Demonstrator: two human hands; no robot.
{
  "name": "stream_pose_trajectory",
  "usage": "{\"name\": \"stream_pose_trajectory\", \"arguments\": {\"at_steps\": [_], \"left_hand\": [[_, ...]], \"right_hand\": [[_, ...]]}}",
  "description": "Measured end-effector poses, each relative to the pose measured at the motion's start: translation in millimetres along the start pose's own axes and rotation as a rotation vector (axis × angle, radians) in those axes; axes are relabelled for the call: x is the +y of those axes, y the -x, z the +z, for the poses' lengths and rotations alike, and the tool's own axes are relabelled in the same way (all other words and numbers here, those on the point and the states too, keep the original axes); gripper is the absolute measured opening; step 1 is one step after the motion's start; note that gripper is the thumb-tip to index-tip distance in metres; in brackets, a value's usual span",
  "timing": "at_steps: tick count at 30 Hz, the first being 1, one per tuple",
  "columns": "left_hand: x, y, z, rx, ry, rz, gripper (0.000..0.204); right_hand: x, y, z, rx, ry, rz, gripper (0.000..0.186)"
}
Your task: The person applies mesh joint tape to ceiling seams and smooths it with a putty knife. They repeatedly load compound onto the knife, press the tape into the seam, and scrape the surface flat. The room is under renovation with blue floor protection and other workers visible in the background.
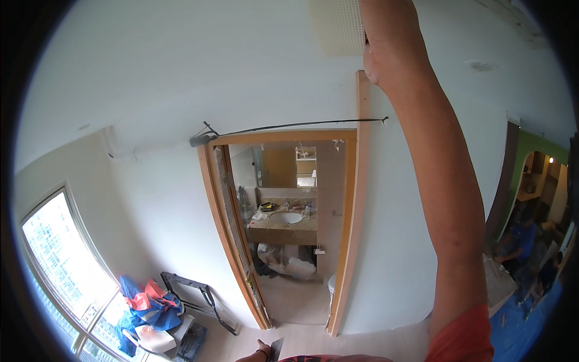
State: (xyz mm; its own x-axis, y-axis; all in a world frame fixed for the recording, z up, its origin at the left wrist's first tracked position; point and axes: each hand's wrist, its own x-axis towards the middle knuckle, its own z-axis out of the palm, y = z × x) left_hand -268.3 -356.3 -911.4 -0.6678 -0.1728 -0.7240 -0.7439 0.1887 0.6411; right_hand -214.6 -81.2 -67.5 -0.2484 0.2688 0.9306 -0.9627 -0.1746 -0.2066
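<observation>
My right arm reaches high up. My right hand [389, 27] is at the top of the view, against the edge of a pale mesh sheet [338, 30] on the white surface above the doorway. Its fingers are out of sight past the upper edge, so their grip does not show. Low down near the bottom edge, my left hand [263, 349] is closed around a scraper, whose flat grey blade [277, 348] sticks up beside the thumb. The scraper's handle is hidden in the hand.
Ahead stands a wooden door frame [350, 199], with a bathroom sink counter [283, 231] beyond it. A black cable [289, 126] crosses above. Blue and red bags [151, 304] and a black folding frame [193, 289] lie by the window. A person in blue [522, 238] is at far right.
</observation>
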Motion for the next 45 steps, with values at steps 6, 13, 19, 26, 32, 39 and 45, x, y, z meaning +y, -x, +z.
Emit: {"name": "stream_pose_trajectory", "arguments": {"at_steps": [6, 13, 19, 26, 32, 39, 45], "left_hand": [[11, 7, -2, 0.066, -0.129, 0.14, 0.101], [-27, -14, -40, 0.197, -0.344, 0.375, 0.098], [230, 181, -154, 0.131, 0.352, 1.168, 0.035], [383, 572, -147, 1.342, -0.101, 2.335, 0.016], [459, 709, -106, 1.626, -0.567, 2.698, 0.016], [489, 735, -91, 1.658, -0.811, 2.675, 0.008], [491, 736, -92, 1.678, -0.879, 2.729, 0.006]], "right_hand": [[-3, 19, 4, 0.013, 0.076, -0.042, 0.067], [4, 18, -1, -0.033, 0.078, -0.088, 0.069], [20, 4, 0, -0.051, 0.145, -0.155, 0.079], [30, 6, 4, -0.027, 0.142, -0.114, 0.077], [27, 3, -3, -0.021, 0.106, -0.143, 0.076], [29, 7, 2, -0.034, 0.087, -0.152, 0.07], [17, 16, 2, 0.024, 0.052, -0.227, 0.059]]}}
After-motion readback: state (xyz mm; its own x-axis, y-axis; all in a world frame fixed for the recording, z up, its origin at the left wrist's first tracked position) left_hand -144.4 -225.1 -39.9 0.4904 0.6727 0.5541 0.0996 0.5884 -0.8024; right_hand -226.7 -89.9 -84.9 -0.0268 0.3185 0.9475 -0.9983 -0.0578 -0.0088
